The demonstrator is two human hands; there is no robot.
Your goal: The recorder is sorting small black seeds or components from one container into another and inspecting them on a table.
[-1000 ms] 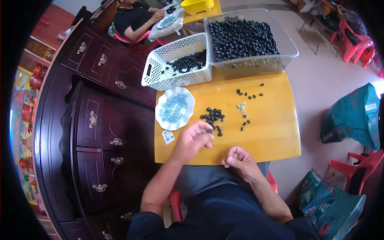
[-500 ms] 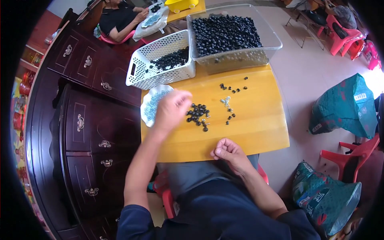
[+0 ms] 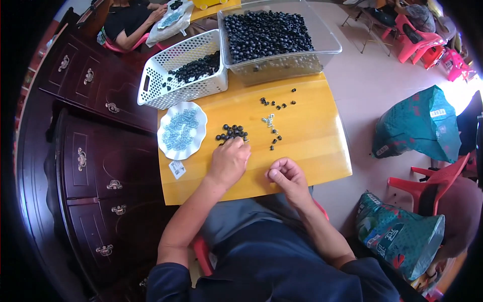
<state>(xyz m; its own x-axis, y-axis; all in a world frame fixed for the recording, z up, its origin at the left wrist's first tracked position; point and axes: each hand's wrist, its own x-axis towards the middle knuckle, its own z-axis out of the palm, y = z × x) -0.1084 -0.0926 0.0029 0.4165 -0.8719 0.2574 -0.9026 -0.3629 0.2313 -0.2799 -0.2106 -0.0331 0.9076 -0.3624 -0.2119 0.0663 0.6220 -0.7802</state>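
The left hand [image 3: 230, 161] is bending over the near edge of the black beads [image 3: 232, 132] on the tabletop [image 3: 314, 128], its grip bunching downward; whether it is holding one, the view cannot tell. The right hand [image 3: 290, 177] is curling its fingers near the thumb, any contents hidden. Silver bits [image 3: 268, 121] are lying right of the beads; a plate [image 3: 203, 123] of blue pieces [image 3: 179, 129] is sitting left.

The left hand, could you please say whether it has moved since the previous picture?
Yes: the left hand has moved right, clear of the white plate, to the black beads.
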